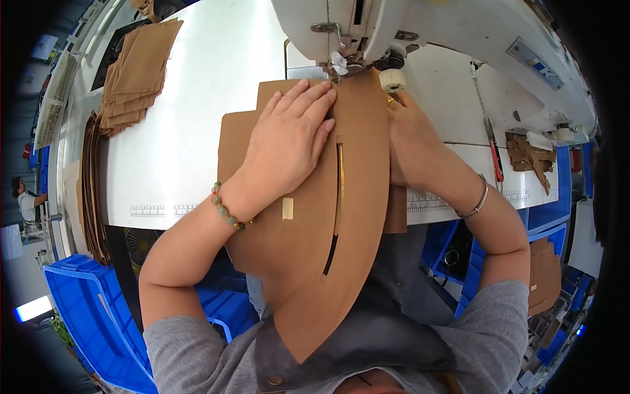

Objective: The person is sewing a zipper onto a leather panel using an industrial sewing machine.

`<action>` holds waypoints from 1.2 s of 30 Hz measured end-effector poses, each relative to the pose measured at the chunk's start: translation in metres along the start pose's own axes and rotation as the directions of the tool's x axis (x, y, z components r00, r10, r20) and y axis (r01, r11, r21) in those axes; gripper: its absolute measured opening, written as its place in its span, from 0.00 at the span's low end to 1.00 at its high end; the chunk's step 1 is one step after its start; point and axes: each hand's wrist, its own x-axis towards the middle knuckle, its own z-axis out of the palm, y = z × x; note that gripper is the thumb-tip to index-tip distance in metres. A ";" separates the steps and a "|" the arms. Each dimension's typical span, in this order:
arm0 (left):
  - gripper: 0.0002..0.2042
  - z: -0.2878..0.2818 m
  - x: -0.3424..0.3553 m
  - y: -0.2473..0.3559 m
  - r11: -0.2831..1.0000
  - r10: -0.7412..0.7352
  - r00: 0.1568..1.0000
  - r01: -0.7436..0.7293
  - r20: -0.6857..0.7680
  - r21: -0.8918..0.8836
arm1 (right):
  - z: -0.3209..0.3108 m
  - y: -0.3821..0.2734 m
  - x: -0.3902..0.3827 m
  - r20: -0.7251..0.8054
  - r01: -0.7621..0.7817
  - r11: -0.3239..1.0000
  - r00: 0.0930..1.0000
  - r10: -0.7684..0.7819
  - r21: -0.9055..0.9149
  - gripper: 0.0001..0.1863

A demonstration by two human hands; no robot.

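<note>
A brown leather-like panel (305, 243) with a slit and a gold-toothed zipper (341, 177) lies under the sewing machine's needle area (338, 72). Its pointed near end hangs over the table edge toward my apron. My left hand (289, 134) rests flat on the panel, fingers stretched toward the presser foot. My right hand (417, 134) is at the panel's right edge, its fingers curled in at that edge and partly hidden by it. A small pale tape piece (287, 208) sticks to the panel below my left hand.
Stacked brown pieces (141, 72) and upright brown sheets (92, 190) stand at the left. Red-handled scissors (497, 161) and brown scraps (531, 157) lie at the right. Blue bins (92, 315) flank the table, and another person (27, 200) is far left.
</note>
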 end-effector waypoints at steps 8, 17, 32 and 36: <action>0.16 0.011 0.032 -0.025 0.993 0.067 0.978 -0.047 -0.200 0.104 | -0.003 -0.002 0.001 -0.031 0.018 1.000 0.999 -0.017 0.025 0.35; 0.10 0.011 0.056 -0.039 0.996 0.035 0.990 -0.023 -0.136 0.089 | -0.005 -0.004 0.000 -0.008 -0.013 1.000 1.000 0.013 0.024 0.35; 0.23 -0.006 -0.004 -0.010 0.995 0.033 0.998 -0.038 0.049 0.089 | -0.005 -0.003 0.003 -0.062 0.044 0.999 0.997 -0.042 0.027 0.33; 0.23 -0.004 -0.004 -0.011 0.994 0.038 0.999 -0.041 0.037 0.100 | -0.009 -0.003 0.004 0.063 0.020 0.999 0.998 -0.017 -0.050 0.51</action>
